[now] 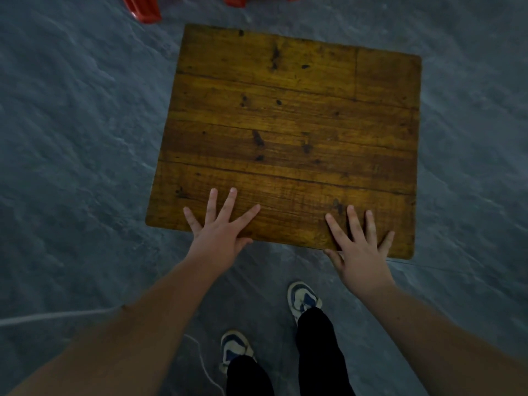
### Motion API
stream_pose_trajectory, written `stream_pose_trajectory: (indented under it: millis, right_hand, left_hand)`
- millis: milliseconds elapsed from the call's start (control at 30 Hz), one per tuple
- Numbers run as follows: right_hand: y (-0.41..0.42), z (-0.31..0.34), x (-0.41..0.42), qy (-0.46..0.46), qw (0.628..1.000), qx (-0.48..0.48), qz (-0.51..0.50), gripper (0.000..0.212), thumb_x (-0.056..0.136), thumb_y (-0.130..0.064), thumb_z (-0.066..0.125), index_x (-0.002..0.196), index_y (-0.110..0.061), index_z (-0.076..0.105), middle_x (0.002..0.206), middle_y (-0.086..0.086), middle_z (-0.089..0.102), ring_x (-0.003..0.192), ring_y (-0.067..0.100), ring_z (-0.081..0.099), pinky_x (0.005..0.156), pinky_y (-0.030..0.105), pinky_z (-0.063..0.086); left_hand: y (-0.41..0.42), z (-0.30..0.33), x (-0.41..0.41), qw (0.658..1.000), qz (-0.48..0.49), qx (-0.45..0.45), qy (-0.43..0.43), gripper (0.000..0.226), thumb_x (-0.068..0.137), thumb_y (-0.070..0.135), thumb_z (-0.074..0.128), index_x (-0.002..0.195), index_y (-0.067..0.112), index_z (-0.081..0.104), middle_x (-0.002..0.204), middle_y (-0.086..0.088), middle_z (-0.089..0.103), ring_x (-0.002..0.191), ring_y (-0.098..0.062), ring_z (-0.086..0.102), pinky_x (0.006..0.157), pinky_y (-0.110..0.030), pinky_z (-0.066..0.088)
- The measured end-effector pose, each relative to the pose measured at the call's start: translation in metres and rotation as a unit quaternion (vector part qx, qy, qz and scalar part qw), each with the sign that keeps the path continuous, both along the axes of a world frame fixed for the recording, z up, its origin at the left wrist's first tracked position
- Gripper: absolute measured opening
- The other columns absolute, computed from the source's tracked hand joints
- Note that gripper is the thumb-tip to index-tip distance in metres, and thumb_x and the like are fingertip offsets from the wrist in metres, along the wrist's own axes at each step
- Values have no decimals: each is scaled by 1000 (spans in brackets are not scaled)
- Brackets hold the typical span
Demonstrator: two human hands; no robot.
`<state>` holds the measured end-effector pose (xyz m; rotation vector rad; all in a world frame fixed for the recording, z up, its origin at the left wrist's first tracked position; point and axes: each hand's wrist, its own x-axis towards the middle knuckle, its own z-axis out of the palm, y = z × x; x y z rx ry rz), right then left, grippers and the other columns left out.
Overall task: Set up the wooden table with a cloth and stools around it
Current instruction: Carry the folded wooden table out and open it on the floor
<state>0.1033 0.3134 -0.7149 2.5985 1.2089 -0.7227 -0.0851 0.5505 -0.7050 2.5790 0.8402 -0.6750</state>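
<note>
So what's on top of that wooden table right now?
Only the person's hands: the left hand and right hand lie spread near the near edge of the wooden table. No cloth is on it. The wood under the palms is hidden.

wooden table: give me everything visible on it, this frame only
The wooden table shows only its top, seen from above: roughly square, rounded corners, amber-brown varnished planks with dark knots, seams and scuffs. It stands on a grey floor; its legs are hidden. No cloth on it. The left hand and right hand lie at its near edge, fingers spread over the top.
</note>
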Motion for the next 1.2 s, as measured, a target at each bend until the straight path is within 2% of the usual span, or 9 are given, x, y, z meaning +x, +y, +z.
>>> stream_pose_trajectory:
  millis: [200, 400, 467, 567, 733, 900, 1200]
  right_hand:
    - [12, 26, 0, 23, 999, -7, -23, 69, 98, -59, 34, 154, -46, -4, 167, -1, -7, 152, 33, -10, 115, 71, 10]
    - [51, 67, 18, 20, 995, 68, -68, 67, 100, -52, 31, 158, -35, 2, 168, -2, 0, 153, 24, -4, 122, 56, 8]
    - [71, 66, 39, 24, 995, 63, -71, 72, 98, -57, 33, 157, -37, -5, 167, -4, -7, 153, 25, -9, 122, 57, 5]
    - [101, 58, 78, 47, 996, 43, -64, 82, 95, -65, 37, 154, -41, -15, 165, -3, -18, 151, 30, -16, 120, 60, 2]
    - [140, 45, 131, 63, 995, 36, -64, 85, 92, -74, 32, 153, -41, -18, 164, -1, -24, 150, 34, -19, 118, 66, 0]
    - [142, 33, 143, 80, 995, -26, -61, 90, 87, -81, 26, 151, -41, -22, 162, 3, -29, 148, 38, -24, 114, 72, 2]
    - [143, 28, 138, 76, 994, -39, -62, 88, 90, -78, 26, 150, -40, -25, 161, 4, -32, 147, 38, -26, 114, 72, 1]
  left_hand:
    - [7, 21, 5, 1000, 18, -17, 0, 65, 97, 57, 39, 147, 57, -1, 164, 4, -14, 148, -30, -21, 109, -75, -6]
    - [31, 58, 32, 995, 58, -10, -77, 65, 100, 47, 35, 154, 42, -2, 166, 1, -5, 150, -27, -15, 120, -60, 1]
    - [49, 61, 54, 997, 36, 0, -75, 71, 99, 49, 38, 153, 42, -8, 165, 0, -10, 150, -28, -17, 121, -58, 1]
    - [80, 58, 97, 1000, -8, 3, -21, 87, 94, 56, 47, 150, 44, -19, 163, 0, -21, 148, -30, -22, 119, -62, 1]
    - [123, 48, 148, 999, -10, 18, 27, 105, 82, 72, 53, 145, 48, -27, 159, -1, -31, 145, -34, -27, 113, -71, -1]
    - [136, 29, 163, 996, -24, -38, 75, 103, 79, 77, 52, 142, 56, -26, 157, 1, -36, 143, -37, -32, 109, -76, 1]
    - [136, 24, 158, 997, -21, -35, 71, 103, 81, 72, 55, 143, 55, -25, 156, 1, -37, 142, -36, -33, 110, -76, 3]
